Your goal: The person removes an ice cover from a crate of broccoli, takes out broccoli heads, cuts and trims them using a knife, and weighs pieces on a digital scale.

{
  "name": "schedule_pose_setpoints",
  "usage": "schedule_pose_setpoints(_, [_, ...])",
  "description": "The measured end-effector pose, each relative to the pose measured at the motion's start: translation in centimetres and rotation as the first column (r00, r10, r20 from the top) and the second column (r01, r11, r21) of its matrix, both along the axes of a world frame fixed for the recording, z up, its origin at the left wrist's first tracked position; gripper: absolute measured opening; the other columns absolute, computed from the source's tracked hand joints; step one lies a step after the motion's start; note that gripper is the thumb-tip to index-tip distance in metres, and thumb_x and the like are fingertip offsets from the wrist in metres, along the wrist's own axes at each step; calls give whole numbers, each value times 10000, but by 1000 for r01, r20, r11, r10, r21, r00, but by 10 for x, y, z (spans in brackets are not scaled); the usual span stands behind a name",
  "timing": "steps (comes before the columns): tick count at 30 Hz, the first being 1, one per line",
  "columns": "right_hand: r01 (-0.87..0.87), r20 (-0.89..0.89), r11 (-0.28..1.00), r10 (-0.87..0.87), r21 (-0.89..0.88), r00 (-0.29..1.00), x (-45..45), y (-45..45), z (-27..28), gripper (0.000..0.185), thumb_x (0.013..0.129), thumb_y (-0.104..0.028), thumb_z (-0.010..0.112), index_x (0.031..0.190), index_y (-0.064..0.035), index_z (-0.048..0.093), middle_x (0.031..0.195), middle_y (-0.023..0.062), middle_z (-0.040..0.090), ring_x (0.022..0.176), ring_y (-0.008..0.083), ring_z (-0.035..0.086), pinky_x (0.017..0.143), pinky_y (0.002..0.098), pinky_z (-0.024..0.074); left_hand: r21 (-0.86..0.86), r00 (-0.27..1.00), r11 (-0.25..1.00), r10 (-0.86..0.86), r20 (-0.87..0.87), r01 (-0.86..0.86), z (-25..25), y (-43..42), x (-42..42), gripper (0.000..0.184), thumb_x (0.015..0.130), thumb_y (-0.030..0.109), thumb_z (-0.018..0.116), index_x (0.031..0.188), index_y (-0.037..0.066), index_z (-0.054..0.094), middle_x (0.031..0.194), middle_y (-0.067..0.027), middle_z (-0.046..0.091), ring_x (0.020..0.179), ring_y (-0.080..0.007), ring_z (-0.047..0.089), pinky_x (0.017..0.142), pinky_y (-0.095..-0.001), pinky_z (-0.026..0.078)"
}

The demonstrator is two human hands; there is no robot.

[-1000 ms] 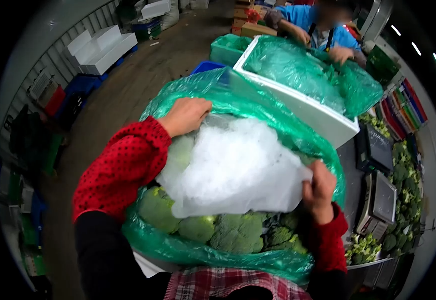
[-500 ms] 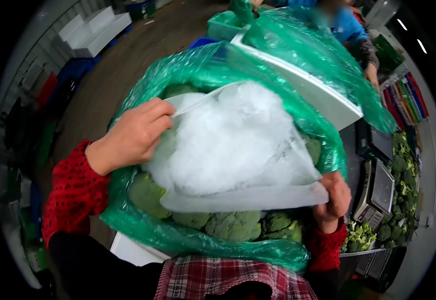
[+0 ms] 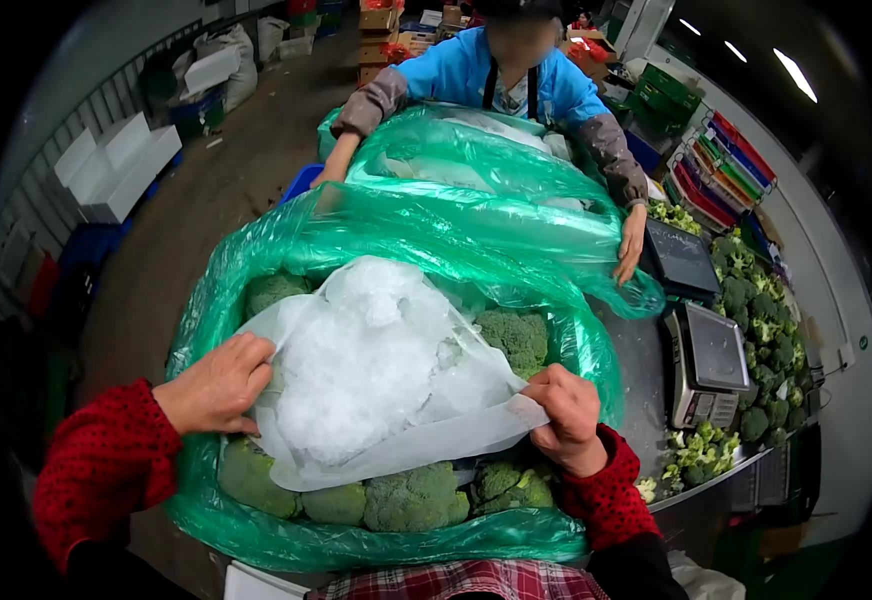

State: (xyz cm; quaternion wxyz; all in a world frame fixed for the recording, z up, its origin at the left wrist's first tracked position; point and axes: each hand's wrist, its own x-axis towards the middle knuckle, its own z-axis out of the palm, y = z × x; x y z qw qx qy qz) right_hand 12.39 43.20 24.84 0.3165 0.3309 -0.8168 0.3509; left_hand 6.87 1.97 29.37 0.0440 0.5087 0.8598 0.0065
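Observation:
My left hand (image 3: 218, 385) pinches the left edge of a thin white sheet (image 3: 436, 440). On the other side, my right hand (image 3: 568, 418) is closed around the sheet's right corner. A mound of crushed ice (image 3: 356, 350) lies on the sheet between them. Under and around it, broccoli heads (image 3: 411, 497) fill a box lined with a green plastic bag (image 3: 206, 320). The bag's edges are spread outward over the box, and a white box corner (image 3: 256, 582) shows at the bottom.
Opposite me, a co-worker in blue (image 3: 446, 70) has both hands on another green bag (image 3: 476, 150). At right are a weighing scale (image 3: 711, 350) and a pile of broccoli (image 3: 766, 320) on a metal table (image 3: 636, 385). White foam boxes (image 3: 121, 165) stand at left.
The view has tilted up, showing more of the co-worker. The co-worker's green bag now covers the white box wall between us. My hands still hold the sheet, now closer together.

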Motion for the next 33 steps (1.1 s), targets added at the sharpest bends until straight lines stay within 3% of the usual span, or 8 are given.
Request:
schedule_pose_setpoints(7, [-21,-4,998,20,-61,1000,-3,0,-5,147,689,16,708,811,-51,660,681,70,558,549,243,558,472,341,420,-69,985,989,-134,-110,127,-3,5,-9,463,506,186,808,778,-3,484,969,-168,477,910,-358,515,796,-424,449])
schedule_pose_setpoints(8, [-34,0,998,34,-45,999,-3,1,-7,196,650,85,606,816,-7,653,703,84,591,570,245,557,492,329,435,-63,989,992,-119,-93,113,-5,3,-10,463,506,186,808,778,-3,484,969,-168,477,910,-358,515,796,-424,449])
schedule_pose_setpoints(11, [-54,26,996,56,-74,998,-5,-1,-12,178,667,99,611,808,-3,645,699,82,579,575,238,555,506,315,428,-9,994,996,-89,-68,89,-10,0,-9,410,530,160,777,744,3,465,934,-160,462,894,-354,509,789,-426,447])
schedule_pose_setpoints(13, [-13,47,992,19,-127,999,-4,-6,-11,155,691,57,694,810,-29,647,677,83,548,545,242,552,472,331,416,-53,993,993,-111,-46,108,-19,-3,-1,362,552,140,759,733,0,478,918,-159,458,881,-351,504,776,-426,446])
schedule_pose_setpoints(16, [-53,16,989,55,-137,998,-3,-13,-13,150,695,58,696,808,-21,638,671,88,537,543,243,546,475,332,415,38,988,993,-104,-113,109,-22,-8,2,296,599,116,727,748,-4,501,900,-163,451,863,-358,490,737,-416,435])
schedule_pose_setpoints(22, [-16,-6,989,15,-146,1000,0,-6,-14,127,722,62,688,795,-20,625,664,97,516,541,247,528,480,328,403,-27,971,986,-165,-175,163,-20,-4,3,198,654,77,689,696,-5,513,883,-154,456,837,-335,506,738,-401,438])
schedule_pose_setpoints(25, [-22,13,990,24,-143,1000,2,-9,-14,108,740,91,635,779,-1,596,668,98,513,557,238,521,506,315,400,-29,971,977,-211,-112,209,-19,-2,-5,224,636,66,693,676,11,480,848,-153,455,804,-346,510,693,-413,436])
schedule_pose_setpoints(33, [41,28,977,-35,-210,999,-1,1,-23,103,779,45,649,748,0,561,638,83,476,536,213,479,496,315,368,119,984,991,-44,-172,65,20,18,19,236,622,39,699,666,19,469,857,-130,464,827,-317,533,684,-403,475])
